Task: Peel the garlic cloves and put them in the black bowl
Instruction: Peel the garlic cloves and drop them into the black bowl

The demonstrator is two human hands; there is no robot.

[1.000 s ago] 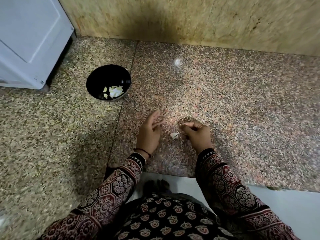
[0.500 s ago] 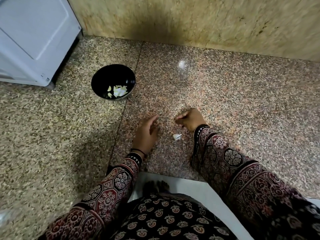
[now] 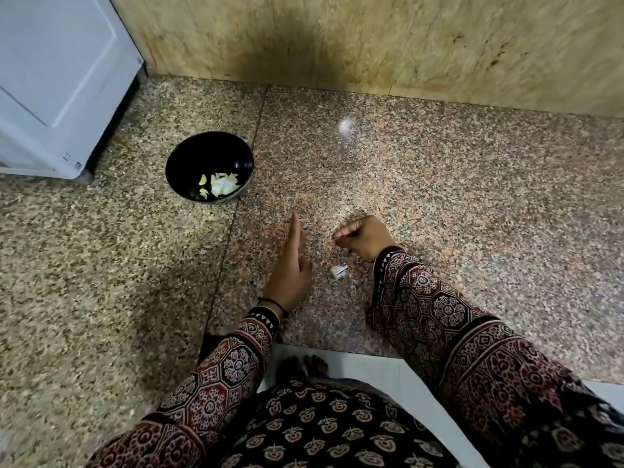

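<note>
Status, nearest first.

Left hand [image 3: 290, 265]: flat and relaxed over the worktop [image 3: 439, 197], fingers [image 3: 294, 228] straight and pointing away. It holds nothing.

Garlic clove [image 3: 338, 271]: lies loose on the worktop just right of the left palm and nearer than the right hand's fingertips. Neither hand touches it. It's white with a dark mark on one side. Can't tell whether the skin is on, half off, or this is just husk.

Right hand [image 3: 364, 236]: fingers [image 3: 341, 234] curled in, thumb tip against the forefinger in a pinch. Nothing readable in the pinch, and a scrap of skin there would be too small to see.

Black bowl [image 3: 209, 152]: well beyond the left fingertips and off to their left, upright on the worktop. A small heap of peeled cloves [image 3: 219, 187] sits in its near side, pale yellow-white. Count not readable.

White cabinet [image 3: 60, 79] is further left of the bowl. The wall [image 3: 371, 45] is at the back.

Progress, my read:
- Done: several cloves peeled and in the bowl.
- Left: the one piece between the hands. If it's a clove, it needs peeling and a drop into the bowl. If it's husk, nothing is left in view.
- No other unpeeled garlic seen on the worktop, so likely near the end.
</note>
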